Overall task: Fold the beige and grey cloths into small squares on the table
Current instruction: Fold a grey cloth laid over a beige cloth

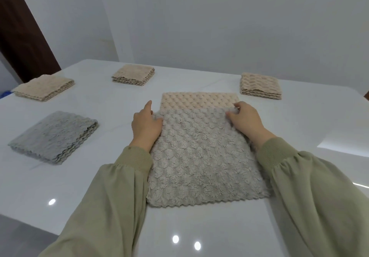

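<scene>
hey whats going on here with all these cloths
A person in green sleeves is folding a cloth at the middle of the white table. The left hand and right hand each hold a corner of the layer folded over; a beige strip at the far end is not yet covered. Three folded beige squares and one folded grey square already lie around it.

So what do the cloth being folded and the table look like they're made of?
The cloth looks like soft plush microfibre or fleece: matte, with fluffy scale-like tufts and a wavy-cut edge; the layer showing beyond the fold is beige and bumpy. The table looks like polished stone or a gloss-coated top, hard to say which: white and mirror-shiny, with lamp reflections and faint streaks.
</scene>
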A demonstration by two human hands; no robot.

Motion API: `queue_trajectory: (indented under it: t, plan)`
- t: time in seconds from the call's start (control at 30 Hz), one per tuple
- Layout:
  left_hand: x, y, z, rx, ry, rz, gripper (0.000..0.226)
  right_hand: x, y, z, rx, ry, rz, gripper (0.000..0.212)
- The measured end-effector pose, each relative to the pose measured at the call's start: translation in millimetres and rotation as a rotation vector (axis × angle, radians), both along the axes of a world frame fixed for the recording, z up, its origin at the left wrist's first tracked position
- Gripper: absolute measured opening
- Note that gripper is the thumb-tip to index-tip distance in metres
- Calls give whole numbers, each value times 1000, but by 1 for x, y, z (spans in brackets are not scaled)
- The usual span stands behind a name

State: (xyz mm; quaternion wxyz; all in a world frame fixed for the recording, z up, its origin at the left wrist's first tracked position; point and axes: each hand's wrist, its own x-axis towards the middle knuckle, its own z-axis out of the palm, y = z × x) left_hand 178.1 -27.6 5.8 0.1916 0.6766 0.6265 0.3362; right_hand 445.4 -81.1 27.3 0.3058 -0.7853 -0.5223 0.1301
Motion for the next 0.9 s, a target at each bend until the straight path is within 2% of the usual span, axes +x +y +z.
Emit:
queue_trajectory:
  t: [0.13,0.2,0.27,0.33,0.4,0.5,0.6,0.67,0.77,0.83,0.9]
  plan:
    - [3,2,1,-41,322,-89,59,-4,6,-10,29,-112,-29,50]
    - [2,5,1,-50,367,-126,56,-9,9,-16,44,-230,-12,49]
    - [-1,7,1,-36,240,-133,56,-12,11,-19,98,-292,-3,51]
    - [-2,5,2,-8,-27,-149,56,-12,15,-21,170,-297,-10,57]
    - [-3,2,4,-2,-230,-149,57,-11,18,-22,235,-223,-39,62]
    - [-2,2,7,81,-369,-89,53,-10,21,-17,372,-100,-112,55]
    - [-1,5,16,242,-428,-23,25,-9,24,6,620,-6,-164,39]
    - [-1,8,29,325,-457,29,17,-10,29,27,694,65,-192,29]
    - [-2,15,47,329,-485,83,31,-8,37,49,618,171,-223,25]
    - [-4,19,47,179,-412,48,49,-5,38,49,449,115,-174,26]
    - [-6,16,41,31,-335,20,60,-4,34,42,372,26,-138,24]
